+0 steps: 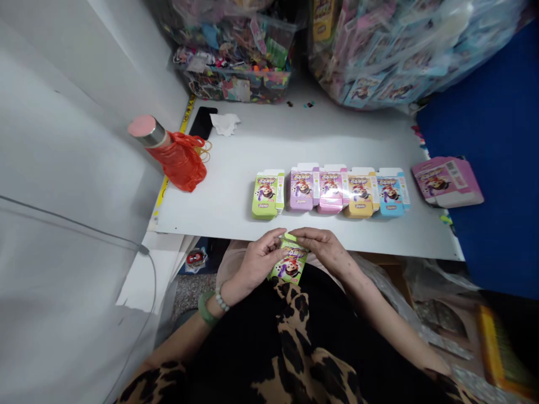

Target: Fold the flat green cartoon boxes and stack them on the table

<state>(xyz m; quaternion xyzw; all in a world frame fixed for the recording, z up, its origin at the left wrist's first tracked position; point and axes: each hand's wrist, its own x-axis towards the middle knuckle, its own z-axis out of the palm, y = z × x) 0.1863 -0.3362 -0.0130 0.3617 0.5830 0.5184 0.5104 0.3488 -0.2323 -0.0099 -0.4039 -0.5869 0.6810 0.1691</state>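
Below the table's front edge, a green box (289, 266) with a cartoon figure is held in front of my body. My left hand (256, 261) grips its left side, with the thumb over the front. My right hand (322, 246) has its fingers pressed together at the box's top flap. On the table (227, 213), a green stack (266, 196) of flat boxes lies at the left of a row. To its right are a purple stack (301, 193), a pink stack (330, 193), a yellow stack (360, 196) and a blue stack (389, 196).
More pink boxes (446, 182) lie at the table's right edge. A bottle (147, 132) in a red bag, a black phone (202, 122) and a tissue (225, 123) are at the left. A tub of small items (240, 84) and a large plastic bag (379, 67) stand at the back.
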